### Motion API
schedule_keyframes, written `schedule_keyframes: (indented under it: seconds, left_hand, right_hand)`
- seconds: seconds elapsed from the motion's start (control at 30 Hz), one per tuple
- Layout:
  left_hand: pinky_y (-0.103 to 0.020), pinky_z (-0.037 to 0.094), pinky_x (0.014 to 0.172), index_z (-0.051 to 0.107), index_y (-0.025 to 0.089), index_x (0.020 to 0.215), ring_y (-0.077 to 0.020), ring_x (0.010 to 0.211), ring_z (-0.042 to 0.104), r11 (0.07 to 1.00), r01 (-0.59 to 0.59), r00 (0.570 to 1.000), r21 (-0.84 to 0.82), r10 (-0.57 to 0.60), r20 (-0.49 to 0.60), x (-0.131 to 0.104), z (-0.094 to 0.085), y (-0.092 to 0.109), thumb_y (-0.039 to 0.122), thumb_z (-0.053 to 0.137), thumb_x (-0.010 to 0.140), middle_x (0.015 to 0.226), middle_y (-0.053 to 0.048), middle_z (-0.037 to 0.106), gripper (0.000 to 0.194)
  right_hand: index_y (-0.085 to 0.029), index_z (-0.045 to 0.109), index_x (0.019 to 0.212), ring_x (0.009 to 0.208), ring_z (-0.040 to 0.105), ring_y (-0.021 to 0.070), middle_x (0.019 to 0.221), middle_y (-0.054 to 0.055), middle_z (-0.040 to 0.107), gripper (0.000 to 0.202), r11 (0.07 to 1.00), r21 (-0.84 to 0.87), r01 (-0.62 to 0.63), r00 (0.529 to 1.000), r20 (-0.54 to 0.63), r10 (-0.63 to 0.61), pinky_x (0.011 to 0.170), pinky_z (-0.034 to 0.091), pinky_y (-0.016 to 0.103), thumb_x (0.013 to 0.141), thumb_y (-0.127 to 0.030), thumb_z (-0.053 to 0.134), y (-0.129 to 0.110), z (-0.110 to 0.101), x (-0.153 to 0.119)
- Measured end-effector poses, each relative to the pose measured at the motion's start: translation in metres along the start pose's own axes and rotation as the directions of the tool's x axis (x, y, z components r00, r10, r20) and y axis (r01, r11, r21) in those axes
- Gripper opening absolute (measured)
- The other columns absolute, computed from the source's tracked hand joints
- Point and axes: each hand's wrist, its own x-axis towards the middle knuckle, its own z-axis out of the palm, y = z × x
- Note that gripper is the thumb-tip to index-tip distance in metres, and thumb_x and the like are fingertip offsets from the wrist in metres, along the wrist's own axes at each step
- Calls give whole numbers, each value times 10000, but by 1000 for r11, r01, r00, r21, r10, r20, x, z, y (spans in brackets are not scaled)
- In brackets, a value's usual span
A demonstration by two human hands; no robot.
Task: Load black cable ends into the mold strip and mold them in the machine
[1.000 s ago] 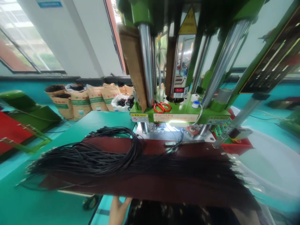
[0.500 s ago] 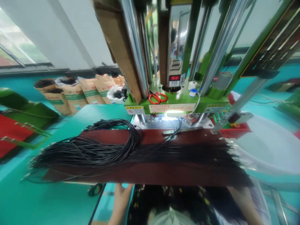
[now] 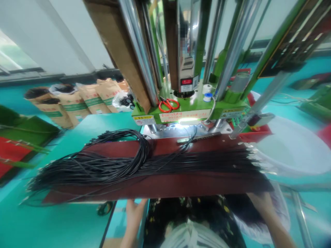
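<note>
A long dark-red board [image 3: 165,187] lies before me in front of a green press machine [image 3: 147,112]. A large bundle of black cables [image 3: 98,165] spreads along it, looped back on the left, with light connector ends at both sides. Some cables run to the lit metal plate [image 3: 165,130] of the press. My left hand [image 3: 134,209] is at the board's front edge, its fingertips hidden under the board. Farther right, my right hand [image 3: 261,203] meets the same edge near the right end, its fingers hidden too.
Red-handled scissors [image 3: 169,105] and a blue-and-white spool [image 3: 207,97] rest on the press. A roll of tape [image 3: 104,208] lies on the green table [image 3: 64,227]. At right stands a large white tub [image 3: 297,151]. Paper sacks [image 3: 74,105] stand at back left.
The view has shifted, so the press and sacks appear farther left. The board's right end sits slightly higher in view. Both hands stay at its front edge.
</note>
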Motion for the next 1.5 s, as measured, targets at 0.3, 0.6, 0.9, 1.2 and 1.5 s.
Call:
schedule_keyframes:
  seconds: [0.3, 0.6, 0.9, 1.2, 1.5]
  left_hand:
    - [-408, 470, 791, 623, 132, 935, -370, 972, 587, 804, -257, 879, 537, -37, 476, 20, -57, 42, 610, 560, 589, 932, -155, 672, 593]
    - [-282, 441, 899, 519, 248, 1170, -162, 1005, 578, 582, -810, 264, -72, 471, 842, -26, 12, 223, 377, 487, 837, 1096, -41, 627, 359]
    - [-395, 438, 757, 507, 87, 1095, -300, 920, 568, 242, -939, 331, 243, 453, 828, -24, 146, 263, 365, 509, 821, 954, -164, 598, 391]
    - [-221, 360, 598, 507, 153, 664, -107, 613, 451, 651, -728, 168, -215, 474, 864, 14, 135, 288, 362, 434, 839, 631, 25, 489, 282]
    - [-202, 360, 533, 565, 150, 800, -90, 552, 430, 789, -529, 166, -312, 456, 874, 7, 87, 293, 418, 447, 841, 616, 25, 491, 295]
  right_hand:
    - [-188, 590, 821, 807, 625, 294, 832, 106, 675, 434, 972, 216, -92, 991, 120, 67, 767, 507, 443, 629, -578, 592, -10, -10, -7]
    - [-184, 580, 1011, 1021, 558, 345, 1046, 121, 640, 576, 952, 290, -97, 990, 123, 63, 899, 441, 489, 636, -621, 597, -5, -15, -8]
    - [-127, 561, 1093, 1097, 517, 335, 1162, 155, 588, 521, 956, 283, -80, 992, 117, 48, 920, 426, 462, 717, -486, 585, -29, -22, -12]
    - [-141, 614, 995, 1015, 560, 328, 1056, 135, 643, 450, 953, 301, 13, 996, 83, -40, 901, 424, 470, 712, -488, 570, -23, -18, -10]
    - [-129, 637, 967, 998, 581, 312, 1035, 150, 648, 346, 990, 53, -129, 914, -382, 139, 926, 403, 464, 709, -291, 473, -7, -83, 9]
